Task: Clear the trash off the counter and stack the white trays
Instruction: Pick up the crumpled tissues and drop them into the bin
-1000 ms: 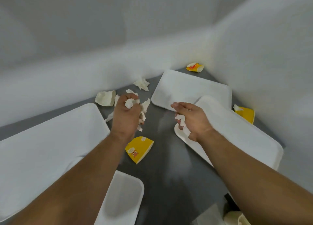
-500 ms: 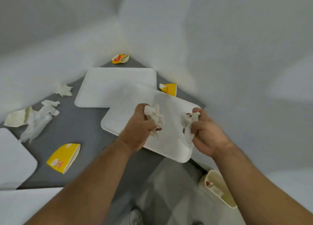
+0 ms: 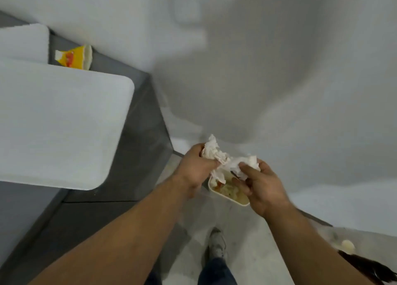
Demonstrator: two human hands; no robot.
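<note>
Tissue wads [image 3: 228, 163] are being clutched in curled fingers of left hand [image 3: 193, 169] and right hand [image 3: 262, 188], half-hiding the bin [image 3: 231, 195].

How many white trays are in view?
2. One white tray lies by the counter corner; a second tray lies behind it, cut off at left. Others may be unseen.

Grey counter [image 3: 141, 147] occupies 7 to 10 o'clock. Large white tray [image 3: 60, 123] lies on it at 9 o'clock, second white tray [image 3: 21, 42] and yellow wrapper [image 3: 74, 57] at 10 o'clock. Pale floor [image 3: 253, 241]: cream bin [image 3: 227, 191] at 5 o'clock.
</note>
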